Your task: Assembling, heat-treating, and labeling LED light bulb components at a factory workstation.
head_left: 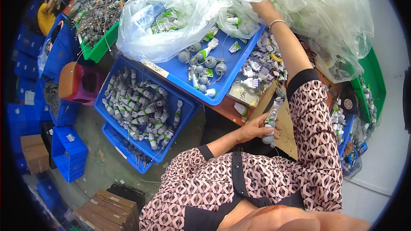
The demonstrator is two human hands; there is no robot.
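My left hand (255, 129) is closed around a small toy-like piece (274, 113) with grey balls and a white and green end. It holds this piece upright in front of my chest. My right hand (266, 12) reaches far forward to a clear plastic bag (235, 12), its fingers hidden by plastic. Below that bag lies a blue tray (233, 66) with loose grey balls and white and green pieces on it. White and purple small parts (259, 66) are heaped under my right forearm.
A large clear bag (171, 38) with green and white bits rests on the tray. At the left, a blue crate (102, 102) is full of similar pieces. Grey ball parts fill a green bin (105, 45). A red and purple stool (81, 83) stands beyond. Another person (45, 19) is far left.
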